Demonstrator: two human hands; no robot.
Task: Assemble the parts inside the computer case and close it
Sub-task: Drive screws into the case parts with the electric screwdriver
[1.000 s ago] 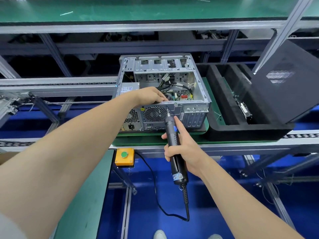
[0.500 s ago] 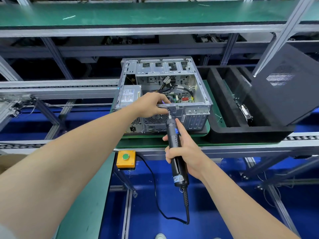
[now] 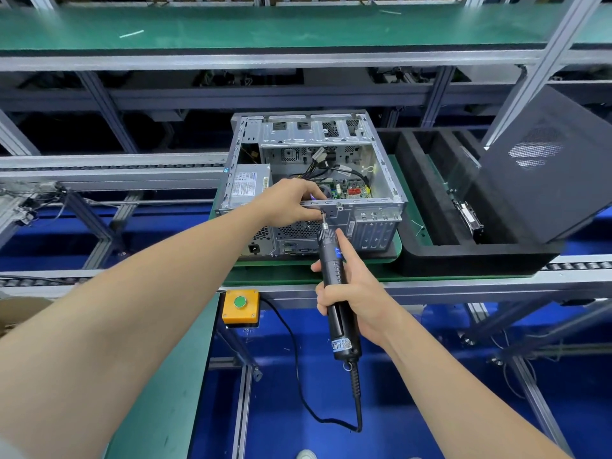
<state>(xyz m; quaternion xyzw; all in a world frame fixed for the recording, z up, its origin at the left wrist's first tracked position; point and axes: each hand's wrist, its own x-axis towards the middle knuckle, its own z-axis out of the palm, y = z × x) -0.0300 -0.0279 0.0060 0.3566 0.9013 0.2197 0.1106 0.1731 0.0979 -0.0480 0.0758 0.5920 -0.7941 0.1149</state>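
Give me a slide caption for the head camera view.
Right hand drives an electric screwdriver into the open computer case rear edge while the left hand steadies it.

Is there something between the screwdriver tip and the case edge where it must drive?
Nothing visible. The screwdriver in the right hand points up at the case rear rim; the left hand fingers sit just beside its tip, not across it.

Yellow box [image 3: 240,307] w/ green button [image 3: 240,302] under conveyor rail [image 3: 463,283]. Black foam tray [image 3: 463,256] on the conveyor at right, dark panel [image 3: 546,167] leaning over it. Green shelf [image 3: 265,31] above, blue floor [image 3: 414,409] below, white shoe [image 3: 306,454] at bottom edge
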